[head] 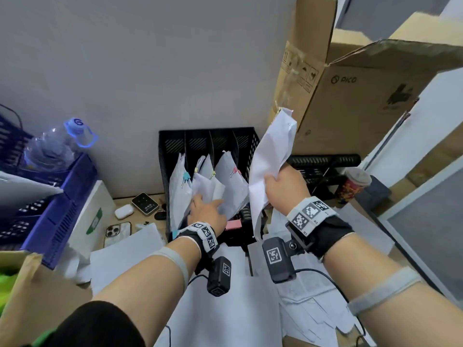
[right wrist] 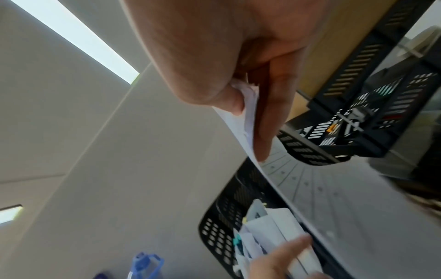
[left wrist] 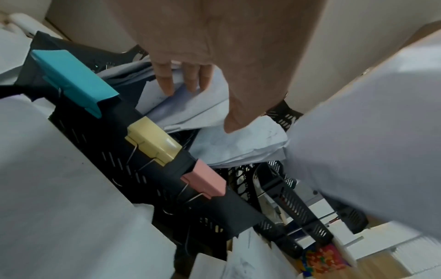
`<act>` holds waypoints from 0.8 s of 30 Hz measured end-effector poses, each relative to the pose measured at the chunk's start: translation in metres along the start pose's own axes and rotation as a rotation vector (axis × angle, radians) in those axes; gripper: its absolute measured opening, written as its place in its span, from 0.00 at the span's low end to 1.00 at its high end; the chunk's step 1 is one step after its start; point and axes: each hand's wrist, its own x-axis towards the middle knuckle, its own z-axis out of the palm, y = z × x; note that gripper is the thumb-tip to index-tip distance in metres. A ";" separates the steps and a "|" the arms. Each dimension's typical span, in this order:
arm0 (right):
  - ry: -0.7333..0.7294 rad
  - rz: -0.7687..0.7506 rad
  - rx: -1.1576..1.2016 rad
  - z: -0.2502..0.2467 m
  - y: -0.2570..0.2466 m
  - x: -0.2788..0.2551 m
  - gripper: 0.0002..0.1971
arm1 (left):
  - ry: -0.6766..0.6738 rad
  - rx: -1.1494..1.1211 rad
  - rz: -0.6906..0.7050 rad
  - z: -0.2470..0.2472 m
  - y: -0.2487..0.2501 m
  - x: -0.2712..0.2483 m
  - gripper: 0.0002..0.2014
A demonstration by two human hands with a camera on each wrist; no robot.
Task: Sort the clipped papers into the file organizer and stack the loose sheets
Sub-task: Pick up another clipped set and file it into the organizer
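Observation:
A black file organizer (head: pixel 172 146) stands against the wall, with clipped white bundles in its slots: a blue clip (head: pixel 186 176), a yellow clip (head: pixel 213 174) and a pink clip (head: pixel 235 171). My left hand (head: pixel 209 204) reaches into the middle slots, and its straight fingers (left wrist: pixel 164 79) press on the papers there. Teal (left wrist: pixel 71 75), yellow (left wrist: pixel 152 139) and pink (left wrist: pixel 205 181) clips sit on the organizer's front edge. My right hand (head: pixel 275 181) holds a white paper bundle (head: pixel 273 156) upright just right of the organizer, pinched between thumb and fingers (right wrist: pixel 269 113). Loose sheets (head: pixel 225 296) cover the desk in front.
Blue crates (head: pixel 57 196) and a water bottle (head: pixel 55 146) stand at the left. A phone (head: pixel 117 231) and an earbud case (head: pixel 124 211) lie beside them. An open cardboard box (head: pixel 350 96), a black tray (head: pixel 325 161) and a paper cup (head: pixel 353 184) are at the right.

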 end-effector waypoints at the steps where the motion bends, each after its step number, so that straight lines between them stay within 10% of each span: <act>1: 0.006 -0.014 0.035 0.000 -0.003 0.003 0.12 | 0.004 0.054 -0.020 -0.001 0.000 0.001 0.26; 7: -0.050 -0.024 0.209 0.007 -0.023 0.012 0.14 | -0.087 0.237 -0.103 -0.001 -0.014 0.004 0.31; 15: -0.306 -0.024 0.297 0.038 -0.050 0.023 0.14 | 0.176 0.145 -0.074 -0.026 -0.036 0.006 0.30; 24: -0.179 -0.013 0.289 0.065 -0.066 0.039 0.15 | 0.013 0.003 0.009 -0.034 -0.042 0.012 0.25</act>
